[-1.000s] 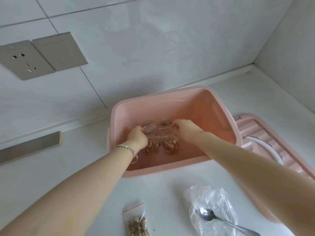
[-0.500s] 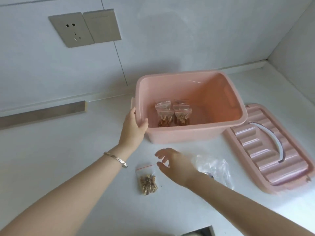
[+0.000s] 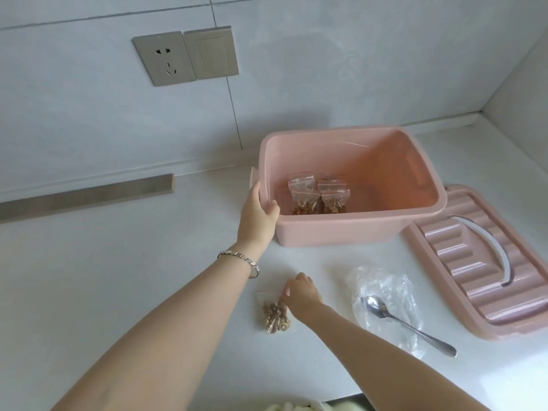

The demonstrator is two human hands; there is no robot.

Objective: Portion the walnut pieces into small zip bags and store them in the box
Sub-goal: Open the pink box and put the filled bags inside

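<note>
The right hand (image 3: 302,295) pinched the walnut bag (image 3: 274,317) (probably best lifted by its seal); the left hand (image 3: 258,215) clasped the box (image 3: 341,232) rim.

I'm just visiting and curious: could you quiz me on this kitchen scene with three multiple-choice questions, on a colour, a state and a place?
1. The box is: A blue, B green, C pink.
2. Its lid is: A shut on it, B off, beside it, C missing.
3. The spoon lies: A on the clear plastic bag, B in the box, C on the lid.
Answers: 1 C, its walls are pink; 2 B, the lid lies on the counter beside it; 3 A, its bowl rests on the crumpled bag.
</note>
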